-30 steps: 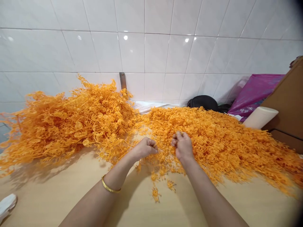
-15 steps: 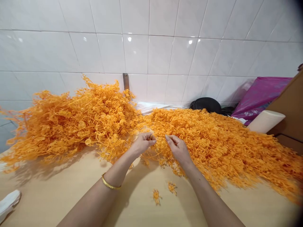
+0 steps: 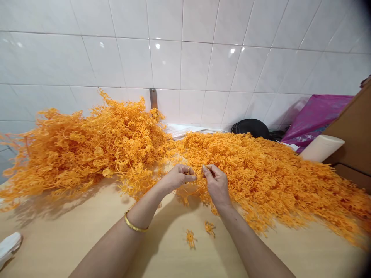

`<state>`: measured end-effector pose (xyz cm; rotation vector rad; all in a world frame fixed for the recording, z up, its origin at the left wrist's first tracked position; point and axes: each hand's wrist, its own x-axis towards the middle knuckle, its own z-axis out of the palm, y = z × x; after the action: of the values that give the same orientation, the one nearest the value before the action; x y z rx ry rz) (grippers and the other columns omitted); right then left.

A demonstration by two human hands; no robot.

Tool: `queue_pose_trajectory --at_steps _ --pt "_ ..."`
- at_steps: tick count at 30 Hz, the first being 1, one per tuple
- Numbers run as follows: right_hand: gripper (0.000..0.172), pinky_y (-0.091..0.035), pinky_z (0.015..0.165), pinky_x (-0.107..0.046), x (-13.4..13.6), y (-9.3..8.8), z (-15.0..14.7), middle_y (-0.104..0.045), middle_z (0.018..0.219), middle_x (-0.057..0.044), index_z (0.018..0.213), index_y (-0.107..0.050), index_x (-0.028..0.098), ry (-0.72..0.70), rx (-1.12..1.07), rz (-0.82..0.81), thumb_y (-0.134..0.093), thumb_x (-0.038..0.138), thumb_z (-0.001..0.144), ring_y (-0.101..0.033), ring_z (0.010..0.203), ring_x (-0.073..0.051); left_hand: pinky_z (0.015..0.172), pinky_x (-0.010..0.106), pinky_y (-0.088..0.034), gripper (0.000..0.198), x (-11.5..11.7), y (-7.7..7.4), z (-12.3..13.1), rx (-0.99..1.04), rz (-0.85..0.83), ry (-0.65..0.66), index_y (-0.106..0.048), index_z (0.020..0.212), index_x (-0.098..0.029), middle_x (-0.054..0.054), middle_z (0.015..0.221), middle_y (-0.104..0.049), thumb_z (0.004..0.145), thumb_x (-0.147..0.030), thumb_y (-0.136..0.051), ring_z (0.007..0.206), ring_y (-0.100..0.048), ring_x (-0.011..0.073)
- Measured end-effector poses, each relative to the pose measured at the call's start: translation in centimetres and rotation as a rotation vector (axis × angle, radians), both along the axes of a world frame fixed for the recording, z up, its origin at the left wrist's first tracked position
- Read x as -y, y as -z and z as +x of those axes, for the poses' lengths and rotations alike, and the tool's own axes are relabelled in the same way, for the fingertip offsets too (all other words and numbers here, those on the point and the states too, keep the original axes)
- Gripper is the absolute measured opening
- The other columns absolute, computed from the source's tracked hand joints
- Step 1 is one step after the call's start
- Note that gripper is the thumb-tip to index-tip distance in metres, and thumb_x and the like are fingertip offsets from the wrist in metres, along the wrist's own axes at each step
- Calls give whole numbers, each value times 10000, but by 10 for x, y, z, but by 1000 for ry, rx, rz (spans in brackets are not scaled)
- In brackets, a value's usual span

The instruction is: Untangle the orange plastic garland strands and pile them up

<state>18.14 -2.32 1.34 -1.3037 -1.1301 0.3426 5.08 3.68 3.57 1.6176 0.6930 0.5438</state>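
My left hand [image 3: 180,178], with a gold bangle on its wrist, is pinched around a thin orange plastic strand [image 3: 189,170]. Just right of it, my right hand [image 3: 216,182] has thumb and forefinger pressed together; whatever lies between them is too small to make out. The two sets of fingertips almost meet, in front of the orange plastic foliage. Beyond my left hand rises a tall heap of orange artificial sprigs [image 3: 84,143]. A broad pile of small orange plastic pieces [image 3: 266,177] spreads behind and right of my right hand.
Two loose orange pieces, one of them a star-shaped piece [image 3: 190,239], lie on the wooden table [image 3: 95,235] between my forearms. Along the tiled wall are a metal bracket [image 3: 153,98], a black case [image 3: 251,127] and a purple bag [image 3: 314,119]. A cream cylinder [image 3: 322,148] leans near a cardboard box [image 3: 355,135].
My left hand has shifted right, closing most of the gap to my right hand. My right hand has turned slightly, its fingertips staying nearly in place.
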Motion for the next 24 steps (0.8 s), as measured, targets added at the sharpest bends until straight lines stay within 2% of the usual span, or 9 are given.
queue_pose_trajectory --at_steps 4,7,10,15,18,21,24 --pt "234 -381 480 -226 -2 -2 20 -465 586 31 683 -432 194 235 -270 79 -410 408 774 -462 480 -93 450 229 -152 174 -1 -1 -3 -80 42 28 -473 519 -149 -67 436 -337 560 -261 -600 419 -231 47" --pt "224 -385 469 -240 -3 -1 32 -507 622 12 808 -464 199 285 -204 25 -448 414 747 -481 489 -113 451 230 -151 173 -3 3 -2 -71 11 -56 -470 517 -152 -67 428 -340 552 -263 -599 417 -225 49" --pt "296 -385 510 -257 -3 1 27 -551 680 -19 942 -495 187 153 5 -79 -480 391 728 -506 559 -142 457 223 -167 142 -4 8 1 -47 -21 -117 -482 539 -151 -66 432 -353 544 -240 -592 423 -244 50" --pt "258 -361 556 -242 -1 -1 11 -538 682 -20 741 -553 159 -197 151 -185 -482 407 732 -470 611 -132 460 209 -206 154 -4 7 2 13 -48 -160 -468 574 -156 -63 457 -379 560 -264 -577 432 -297 54" --pt "258 -309 496 -214 -1 1 7 -452 586 27 628 -507 163 -341 123 -228 -514 406 714 -393 548 -97 457 203 -222 152 -3 8 1 49 -46 -102 -478 599 -154 -60 472 -398 570 -267 -575 436 -318 53" --pt "291 -269 463 -206 -3 8 4 -366 527 47 562 -456 164 -353 41 -203 -506 399 725 -320 497 -77 460 203 -240 147 -3 10 2 67 -38 -43 -480 588 -149 -56 474 -404 582 -260 -576 436 -326 51" --pt "273 -308 488 -214 -7 12 5 -410 547 34 587 -474 166 -248 -82 -129 -503 399 728 -365 516 -88 464 207 -246 175 -3 10 2 72 -33 -20 -465 557 -149 -51 468 -404 588 -271 -587 437 -332 53"
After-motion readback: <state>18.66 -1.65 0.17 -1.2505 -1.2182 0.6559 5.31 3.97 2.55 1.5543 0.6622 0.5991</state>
